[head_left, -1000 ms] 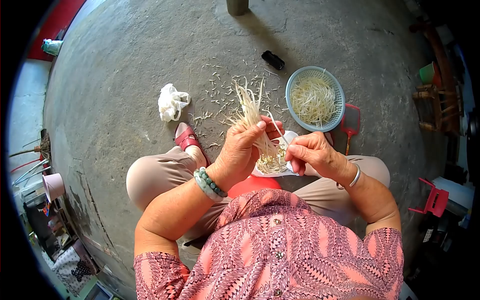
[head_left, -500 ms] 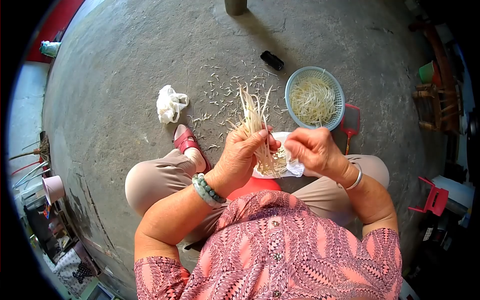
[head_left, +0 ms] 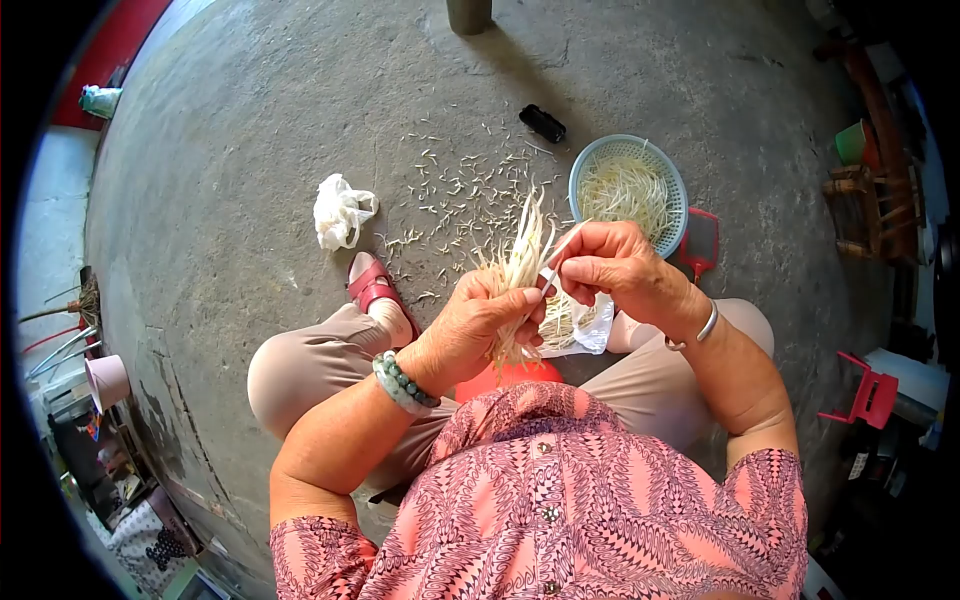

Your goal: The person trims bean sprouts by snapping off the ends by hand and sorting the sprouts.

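A bunch of long pale bean sprouts is gripped in my left hand, its ends fanning upward and hanging below the fist. Close on its right, my right hand pinches a single sprout between thumb and forefinger beside the bunch. Under the hands lies a white plastic bag with more sprouts on it, partly hidden by them. Beyond my right hand a light-blue colander holds a heap of sprouts.
Small sprout scraps are scattered on the concrete floor. A crumpled white bag lies at left, a black object ahead. A red-framed scoop rests by the colander, and a red stool stands far right.
My right hand has moved up and left to the bunch, and a sprout now shows in its pinch. The bunch in my left hand has tilted to the right.
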A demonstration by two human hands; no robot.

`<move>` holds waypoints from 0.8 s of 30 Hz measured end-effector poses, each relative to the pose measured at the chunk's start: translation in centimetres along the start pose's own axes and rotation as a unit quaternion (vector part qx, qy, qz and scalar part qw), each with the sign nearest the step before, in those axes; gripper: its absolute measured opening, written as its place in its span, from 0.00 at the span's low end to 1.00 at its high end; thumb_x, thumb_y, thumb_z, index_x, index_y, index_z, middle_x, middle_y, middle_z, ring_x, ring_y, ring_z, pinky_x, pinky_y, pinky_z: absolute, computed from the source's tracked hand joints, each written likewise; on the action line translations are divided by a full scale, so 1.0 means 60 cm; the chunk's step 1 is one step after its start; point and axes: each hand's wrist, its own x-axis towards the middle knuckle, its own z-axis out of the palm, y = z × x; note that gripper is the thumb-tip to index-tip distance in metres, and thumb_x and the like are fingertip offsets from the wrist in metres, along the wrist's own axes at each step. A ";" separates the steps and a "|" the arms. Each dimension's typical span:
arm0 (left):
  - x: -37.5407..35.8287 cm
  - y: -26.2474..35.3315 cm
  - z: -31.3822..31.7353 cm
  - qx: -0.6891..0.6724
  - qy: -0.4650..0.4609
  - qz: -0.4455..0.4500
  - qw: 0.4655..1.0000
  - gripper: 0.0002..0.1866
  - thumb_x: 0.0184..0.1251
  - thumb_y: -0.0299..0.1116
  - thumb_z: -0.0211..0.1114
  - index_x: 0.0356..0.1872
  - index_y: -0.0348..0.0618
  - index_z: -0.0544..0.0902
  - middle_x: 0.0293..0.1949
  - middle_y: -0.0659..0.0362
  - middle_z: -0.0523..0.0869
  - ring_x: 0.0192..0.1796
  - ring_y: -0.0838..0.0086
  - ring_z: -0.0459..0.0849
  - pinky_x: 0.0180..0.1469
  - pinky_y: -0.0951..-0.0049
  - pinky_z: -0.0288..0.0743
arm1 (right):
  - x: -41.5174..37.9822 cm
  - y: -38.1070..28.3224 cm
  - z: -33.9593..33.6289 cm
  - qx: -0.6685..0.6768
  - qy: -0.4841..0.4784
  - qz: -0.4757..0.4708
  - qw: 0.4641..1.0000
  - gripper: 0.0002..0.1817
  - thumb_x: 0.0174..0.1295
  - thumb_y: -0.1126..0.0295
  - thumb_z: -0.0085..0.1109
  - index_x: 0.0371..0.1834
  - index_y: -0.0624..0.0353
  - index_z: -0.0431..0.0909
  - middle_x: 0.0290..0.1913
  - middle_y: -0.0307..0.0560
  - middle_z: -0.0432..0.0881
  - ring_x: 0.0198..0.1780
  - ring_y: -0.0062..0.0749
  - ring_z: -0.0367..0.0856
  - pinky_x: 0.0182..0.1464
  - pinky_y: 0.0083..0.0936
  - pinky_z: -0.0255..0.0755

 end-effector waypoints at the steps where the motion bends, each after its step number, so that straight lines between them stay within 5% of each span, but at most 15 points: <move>1: -0.002 0.000 -0.002 0.001 0.021 -0.001 1.000 0.09 0.68 0.32 0.61 0.44 0.38 0.79 0.30 0.62 0.80 0.29 0.78 0.77 0.34 0.76 0.74 | 0.001 -0.003 0.002 -0.005 -0.002 0.000 1.000 0.06 0.65 0.75 0.54 0.37 0.67 0.78 0.26 0.39 0.77 0.26 0.18 0.72 0.28 0.16 0.67; 5: -0.005 0.002 0.002 0.018 0.081 0.007 0.997 0.08 0.68 0.31 0.60 0.43 0.38 0.79 0.29 0.62 0.80 0.28 0.77 0.77 0.33 0.75 0.74 | 0.011 -0.002 0.002 -0.031 -0.029 -0.004 0.999 0.04 0.62 0.76 0.57 0.35 0.66 0.79 0.26 0.37 0.78 0.27 0.15 0.74 0.28 0.17 0.68; 6: -0.013 0.003 0.001 0.021 0.096 0.006 0.995 0.08 0.68 0.31 0.60 0.42 0.38 0.79 0.29 0.62 0.80 0.27 0.77 0.76 0.33 0.75 0.74 | 0.019 0.017 0.005 -0.137 -0.005 -0.077 0.988 0.04 0.60 0.76 0.58 0.35 0.65 0.79 0.26 0.39 0.79 0.26 0.17 0.75 0.28 0.18 0.69; 9: -0.006 0.006 0.000 0.058 0.117 0.011 0.991 0.06 0.68 0.31 0.60 0.39 0.39 0.78 0.28 0.62 0.79 0.25 0.78 0.75 0.32 0.75 0.73 | 0.029 0.024 0.011 -0.396 0.065 -0.318 0.859 0.03 0.54 0.79 0.59 0.32 0.64 0.77 0.25 0.47 0.79 0.24 0.32 0.78 0.27 0.26 0.72; 11: -0.003 0.004 -0.001 0.056 0.117 0.017 0.991 0.06 0.68 0.31 0.59 0.37 0.39 0.78 0.27 0.63 0.78 0.25 0.79 0.74 0.31 0.74 0.74 | 0.029 0.025 0.021 -0.515 0.111 -0.363 0.768 0.04 0.51 0.80 0.58 0.30 0.62 0.75 0.25 0.50 0.76 0.26 0.44 0.79 0.28 0.32 0.72; 13: -0.004 0.008 0.007 0.046 0.148 0.011 0.988 0.06 0.68 0.31 0.60 0.36 0.40 0.79 0.26 0.63 0.79 0.26 0.78 0.77 0.32 0.75 0.75 | 0.038 0.029 0.020 -0.536 0.131 -0.367 0.749 0.04 0.51 0.79 0.59 0.30 0.62 0.74 0.25 0.49 0.74 0.28 0.47 0.79 0.30 0.35 0.73; 19: -0.005 0.007 0.002 0.002 0.108 0.028 0.994 0.08 0.67 0.30 0.60 0.43 0.39 0.77 0.30 0.61 0.80 0.30 0.77 0.78 0.33 0.74 0.75 | 0.068 0.055 0.004 -0.533 0.160 -0.234 0.797 0.08 0.59 0.69 0.57 0.27 0.63 0.75 0.26 0.55 0.79 0.31 0.53 0.80 0.34 0.40 0.74; 22: -0.005 0.010 0.017 0.040 0.130 0.031 0.990 0.10 0.66 0.32 0.62 0.44 0.40 0.77 0.31 0.60 0.80 0.32 0.76 0.79 0.34 0.74 0.75 | 0.080 0.068 -0.010 -0.467 0.148 -0.288 0.823 0.08 0.59 0.73 0.53 0.39 0.64 0.78 0.31 0.57 0.81 0.34 0.52 0.82 0.38 0.36 0.76; 23: -0.005 0.011 0.013 0.030 0.122 0.023 0.992 0.11 0.65 0.34 0.63 0.45 0.40 0.77 0.32 0.60 0.81 0.32 0.75 0.80 0.36 0.75 0.76 | 0.074 0.053 -0.005 -0.388 0.128 -0.307 0.860 0.13 0.58 0.75 0.53 0.46 0.64 0.78 0.34 0.56 0.82 0.36 0.45 0.83 0.40 0.32 0.77; 24: -0.007 0.011 0.011 0.017 0.114 0.019 0.993 0.11 0.66 0.33 0.62 0.45 0.40 0.77 0.34 0.60 0.82 0.33 0.76 0.80 0.36 0.77 0.76 | 0.073 0.047 -0.005 -0.366 0.103 -0.225 0.897 0.14 0.58 0.75 0.57 0.48 0.66 0.77 0.35 0.56 0.83 0.37 0.40 0.84 0.40 0.30 0.76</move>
